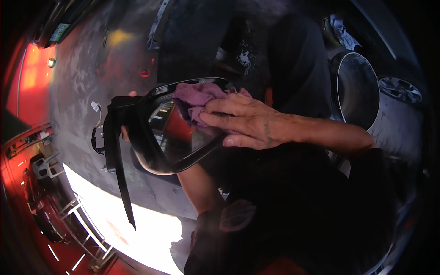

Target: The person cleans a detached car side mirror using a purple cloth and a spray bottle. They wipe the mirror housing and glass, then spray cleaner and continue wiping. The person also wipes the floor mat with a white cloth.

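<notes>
A black car side mirror (149, 153) is held up in front of my body, its glass (176, 130) facing me and reflecting red and dark shapes. My left hand (124, 133) grips it from behind at the mounting end; only some fingertips show past the black housing. A purple cloth (195, 94) lies bunched over the upper right of the glass. My right hand (245, 120) presses that cloth against the glass, fingers bent over it. From the mount hangs a cable with a white connector (95, 106), and a long black trim piece (120, 183) points downward.
At the right stands a drum-like container (359, 91) with a pale round rim, near a car wheel (400, 90). A long strip (158, 25) lies on the grey floor (78, 91). Metal frames (85, 220) and a pale plastic chair (46, 166) stand at the lower left.
</notes>
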`<action>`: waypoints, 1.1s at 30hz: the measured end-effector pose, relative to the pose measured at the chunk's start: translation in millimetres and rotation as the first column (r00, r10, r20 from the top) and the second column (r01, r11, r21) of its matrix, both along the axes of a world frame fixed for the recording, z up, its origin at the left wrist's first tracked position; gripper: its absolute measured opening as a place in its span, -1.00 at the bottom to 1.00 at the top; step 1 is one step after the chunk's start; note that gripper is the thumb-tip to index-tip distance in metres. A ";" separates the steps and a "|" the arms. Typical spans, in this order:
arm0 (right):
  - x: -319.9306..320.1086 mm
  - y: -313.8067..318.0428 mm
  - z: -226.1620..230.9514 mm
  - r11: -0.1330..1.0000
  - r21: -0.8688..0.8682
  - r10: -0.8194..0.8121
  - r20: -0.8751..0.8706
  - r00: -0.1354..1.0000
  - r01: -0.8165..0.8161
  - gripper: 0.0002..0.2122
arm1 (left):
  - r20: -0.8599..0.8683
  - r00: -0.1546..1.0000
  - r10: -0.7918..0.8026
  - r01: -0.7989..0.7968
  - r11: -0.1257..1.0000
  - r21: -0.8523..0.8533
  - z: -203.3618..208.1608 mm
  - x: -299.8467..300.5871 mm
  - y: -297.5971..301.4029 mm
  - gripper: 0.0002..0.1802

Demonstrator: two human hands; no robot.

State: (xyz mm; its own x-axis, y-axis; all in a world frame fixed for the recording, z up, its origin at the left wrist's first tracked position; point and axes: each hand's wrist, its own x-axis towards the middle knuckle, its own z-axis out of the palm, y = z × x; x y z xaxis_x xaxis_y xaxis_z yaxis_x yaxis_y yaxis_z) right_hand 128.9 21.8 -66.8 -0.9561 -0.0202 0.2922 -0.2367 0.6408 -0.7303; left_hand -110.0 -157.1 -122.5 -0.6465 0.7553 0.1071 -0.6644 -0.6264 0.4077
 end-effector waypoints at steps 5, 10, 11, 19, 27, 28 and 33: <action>13.4 41.2 -51.4 0.940 0.027 -0.342 0.059 0.938 0.341 -0.59 | 0.008 1.000 0.024 -0.024 1.000 0.012 6.7 -0.4 -6.3 -0.25; -1.8 31.8 -56.7 0.011 -0.910 0.170 0.411 0.896 0.415 -0.58 | -0.146 0.989 -0.008 0.019 0.997 0.073 26.5 8.7 7.4 -0.33; -6.1 28.9 -53.6 -0.043 -0.932 0.235 0.340 0.911 0.359 -0.52 | -0.187 0.982 -0.025 0.042 0.995 0.086 30.0 11.8 11.5 -0.34; -24.6 37.7 -38.7 -0.147 -0.926 0.088 0.338 0.937 0.348 -0.59 | -0.473 0.848 0.241 -0.408 0.866 -0.290 55.1 36.5 18.0 -0.26; -24.3 47.8 -62.0 -0.002 -0.925 0.104 0.378 0.920 0.381 -0.74 | -0.688 0.711 0.148 -0.652 0.504 -0.566 12.4 64.1 -35.1 -0.41; -25.7 46.0 -65.7 0.016 -0.921 0.066 0.389 0.919 0.389 -0.74 | -0.648 0.742 0.171 -0.646 0.442 -0.622 3.3 67.3 -43.6 -0.40; -33.2 42.5 -74.8 0.146 -0.907 -0.074 0.389 0.918 0.396 -0.71 | -0.459 0.833 0.309 -0.545 0.318 -0.776 -22.8 72.4 -68.7 -0.39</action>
